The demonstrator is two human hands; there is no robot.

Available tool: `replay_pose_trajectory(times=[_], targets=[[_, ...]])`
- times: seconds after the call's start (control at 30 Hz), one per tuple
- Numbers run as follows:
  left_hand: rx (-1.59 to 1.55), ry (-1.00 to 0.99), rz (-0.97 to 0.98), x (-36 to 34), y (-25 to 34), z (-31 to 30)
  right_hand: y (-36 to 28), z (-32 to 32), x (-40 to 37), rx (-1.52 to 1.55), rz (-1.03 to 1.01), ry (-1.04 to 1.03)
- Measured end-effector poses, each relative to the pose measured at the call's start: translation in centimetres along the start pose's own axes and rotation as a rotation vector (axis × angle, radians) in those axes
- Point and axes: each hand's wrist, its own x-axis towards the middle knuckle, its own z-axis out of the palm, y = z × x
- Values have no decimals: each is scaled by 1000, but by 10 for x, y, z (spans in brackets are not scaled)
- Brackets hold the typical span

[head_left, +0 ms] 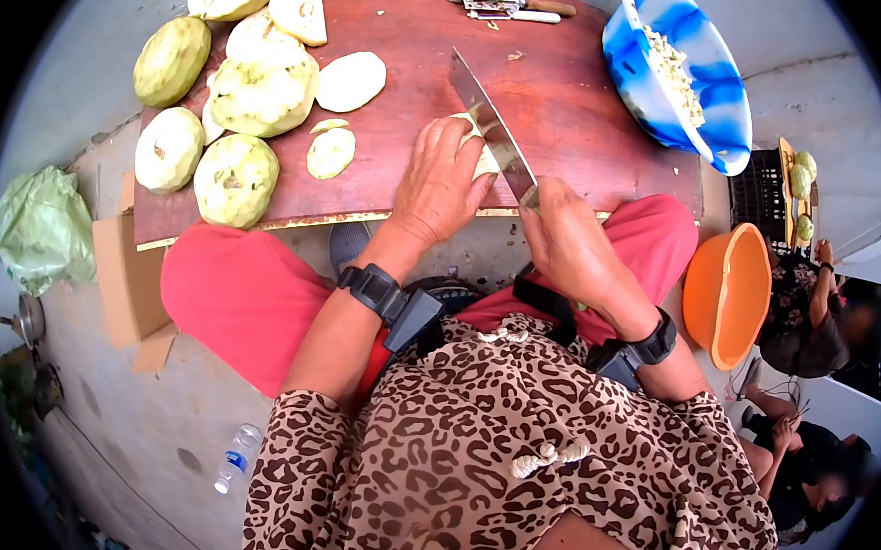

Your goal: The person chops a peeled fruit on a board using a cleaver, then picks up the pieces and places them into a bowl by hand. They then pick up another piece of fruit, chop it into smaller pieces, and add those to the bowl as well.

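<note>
A pale chayote piece [478, 152] lies near the front edge of a red-brown wooden cutting board [582, 118], which rests across the person's knees in red trousers. The left hand [438, 187] covers most of the piece. Its grip is narrow, with the fingertips bent down on the piece and pinning it to the board. The cleaver [489, 121] stands on edge just beside those fingertips, its blade touching the piece and running away from the body. The right hand [571, 246] has its grip closed round the cleaver's handle, which is hidden inside the fist. Both wrists wear black straps with small black units.

Left of the piece, two flat chayote slices [332, 151] lie on the board, with a larger slice [351, 80] beyond them. Further left, a heap of peeled chayote halves [252, 96] fills that end of the board and overhangs its edge. At the far side of the board lies a peeler [502, 1]. A blue-and-white bowl [714, 81] holding chopped pale bits sits tilted at the board's right end. Below it, an orange bowl [726, 295] stands on the floor beside the right knee.

On the concrete floor to the left are a green plastic bag [45, 228], a piece of cardboard [127, 281] and a plastic bottle [236, 457]. At the right edge sit a black crate [760, 193] and other seated people [812, 320].
</note>
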Motion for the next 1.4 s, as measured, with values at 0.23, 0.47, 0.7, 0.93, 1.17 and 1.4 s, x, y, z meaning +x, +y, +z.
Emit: replay_pose_trajectory(times=[0.23, 0.47, 0.7, 0.93, 1.17, 1.4], targets=[[-14, 18, 13, 0, -2, 1, -16, -15, -5, 14, 87, -86], [-29, 3, 4, 1, -2, -1, 7, 26, 25, -96, 99, -37], [-48, 15, -13, -3, -4, -1, 23, 29, 26, 2, -17, 69], [47, 22, -46, -4, -3, 0, 0, 5, 10, -19, 25, 28], [38, -5, -45, -5, -5, -2, -6, -4, 1, 13, 15, -34], [17, 11, -34, -5, -6, -2, -6, -3, 4, -26, 34, -92]])
